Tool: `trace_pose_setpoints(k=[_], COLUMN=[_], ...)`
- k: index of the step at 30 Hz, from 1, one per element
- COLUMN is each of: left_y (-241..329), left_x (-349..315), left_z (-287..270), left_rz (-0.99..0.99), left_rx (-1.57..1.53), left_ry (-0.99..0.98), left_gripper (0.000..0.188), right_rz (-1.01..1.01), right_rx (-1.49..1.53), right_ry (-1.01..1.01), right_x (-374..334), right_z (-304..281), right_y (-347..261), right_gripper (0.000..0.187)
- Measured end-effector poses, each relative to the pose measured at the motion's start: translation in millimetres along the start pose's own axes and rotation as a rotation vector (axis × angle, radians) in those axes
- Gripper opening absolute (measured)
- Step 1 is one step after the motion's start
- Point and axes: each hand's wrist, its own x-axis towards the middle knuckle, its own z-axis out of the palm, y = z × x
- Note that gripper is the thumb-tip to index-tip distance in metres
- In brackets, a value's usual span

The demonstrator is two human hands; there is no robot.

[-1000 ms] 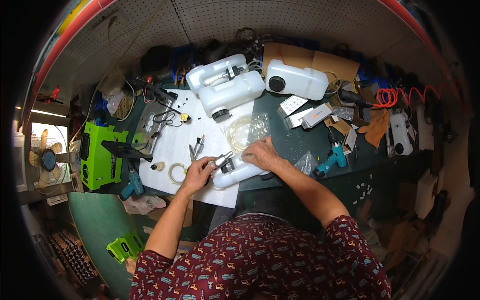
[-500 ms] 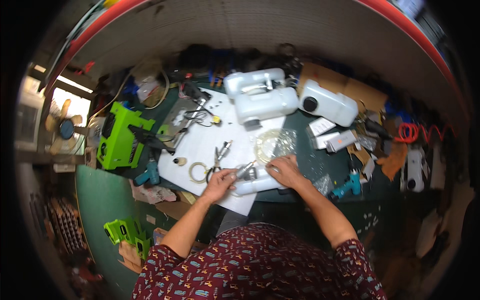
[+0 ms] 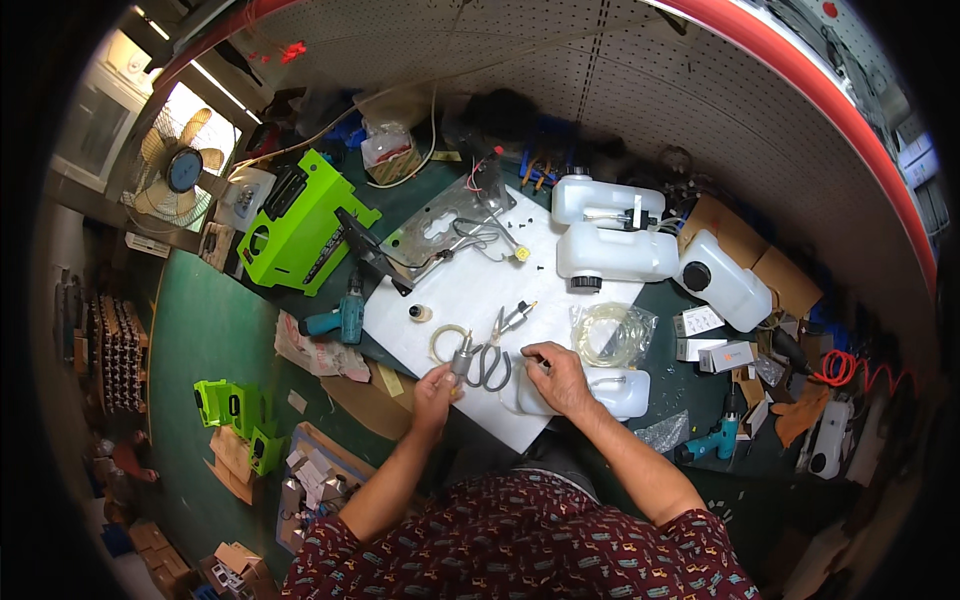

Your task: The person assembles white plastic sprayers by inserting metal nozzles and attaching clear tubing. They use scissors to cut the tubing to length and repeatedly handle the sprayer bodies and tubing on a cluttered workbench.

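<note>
Hands (image 3: pixel 433 398) above a workbench (image 3: pixel 665 370), left holding a metal cylinder (image 3: pixel 462 361), right over a white tank (image 3: pixel 620 393), scissors (image 3: pixel 496 372) between

The person wears a shirt (image 3: pixel 530 550) of deep maroon cloth, printed all over with small scattered figures in yellow, pale blue, off-white and reddish tones, too small to make out singly. Its left sleeve (image 3: pixel 335 545) and right sleeve (image 3: pixel 695 550) are short and wide, in the same print, ending near the elbows. Past the sleeve openings, both forearms are bare. Just beyond the shirt's front edge shows dark grey cloth (image 3: pixel 500 458), apparently trousers, plain and softly creased.
</note>
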Motion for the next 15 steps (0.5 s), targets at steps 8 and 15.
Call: trace_pose_setpoints(k=[8, 15], left_y=[-38.0, -39.3], left_x=[90.2, 123.0], left_z=[-52.8, -73.7], left_rz=[0.407, 0.483], left_rx=[0.666, 0.514], left_ry=[0.273, 0.294], left_gripper=[0.033, 0.043], right_rz=[0.039, 0.057], right_rx=[-0.180, -0.472], right_ry=[0.106, 0.106], right_x=[-16.9, -65.2], right_z=[-42.2, -87.5], right_y=[36.2, 58.7], right_gripper=[0.026, 0.036])
